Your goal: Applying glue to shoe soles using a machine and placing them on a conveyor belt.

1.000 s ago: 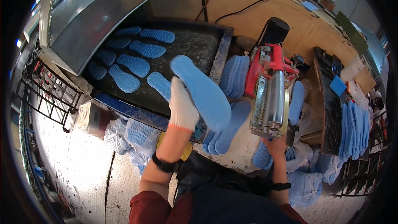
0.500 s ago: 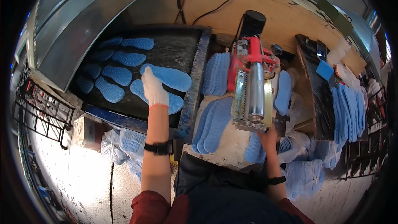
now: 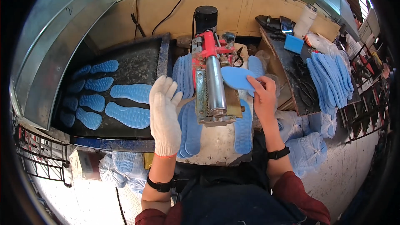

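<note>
My right hand (image 3: 265, 96) pinches a smooth blue insole (image 3: 236, 77) by its near end, its other end beside the steel roller (image 3: 215, 85) of a red machine (image 3: 206, 48). My left hand (image 3: 165, 114), in a white knitted glove, is raised between the black tray (image 3: 133, 68) and the machine with fingers apart and holds nothing. Behind it, two larger insoles (image 3: 128, 114) lie on the tray; smaller bumpy insoles (image 3: 99, 84) lie farther left. Blue insoles (image 3: 192, 129) lie overlapped on the machine's worn base, and another stack (image 3: 183, 75) stands left of the roller. More insoles (image 3: 243, 135) rest below my right hand.
A dark side table (image 3: 291, 96) on the right carries a pile of insoles (image 3: 329, 79), a blue box (image 3: 293, 44), a phone (image 3: 286, 25) and a bottle (image 3: 306, 20). Plastic bags of insoles (image 3: 306, 154) sit below it. A metal hood (image 3: 62, 37) overhangs the tray's left side.
My left hand has come off the insoles on the tray and moved toward the machine. My right hand has risen from the machine's near end and now holds an insole. The view has shifted right.
</note>
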A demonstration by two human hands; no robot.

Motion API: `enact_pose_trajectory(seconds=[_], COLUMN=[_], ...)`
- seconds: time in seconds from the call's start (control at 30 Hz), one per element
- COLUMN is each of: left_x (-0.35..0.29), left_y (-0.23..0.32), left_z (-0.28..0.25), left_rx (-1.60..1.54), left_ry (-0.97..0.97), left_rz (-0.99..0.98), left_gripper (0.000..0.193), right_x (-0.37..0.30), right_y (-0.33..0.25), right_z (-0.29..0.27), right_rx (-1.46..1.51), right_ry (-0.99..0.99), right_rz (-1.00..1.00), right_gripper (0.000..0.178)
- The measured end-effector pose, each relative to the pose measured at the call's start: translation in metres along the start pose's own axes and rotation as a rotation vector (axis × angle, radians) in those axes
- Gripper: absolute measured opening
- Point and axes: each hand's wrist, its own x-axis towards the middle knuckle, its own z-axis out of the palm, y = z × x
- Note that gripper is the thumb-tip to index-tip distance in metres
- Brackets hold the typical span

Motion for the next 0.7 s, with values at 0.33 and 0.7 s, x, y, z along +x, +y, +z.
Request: enact_pose_trajectory(seconds=[0.33, 0.7], left_x=[0.029, 0.055], left_y=[-0.009, -0.058], left_z=[0.039, 0.0], left_rx=[0.034, 0.403], left_ry=[-0.267, -0.252], left_rz=[0.03, -0.101], left_gripper=[0.071, 0.068], right_x=[0.0, -0.124], right_y=[-0.003, 0.028], right_z=[0.003, 0.032], right_rx=[0.076, 0.305], right_ry=[-0.113, -0.435], right_rz=[-0.007, 0.617], right_gripper=[0.062, 0.014])
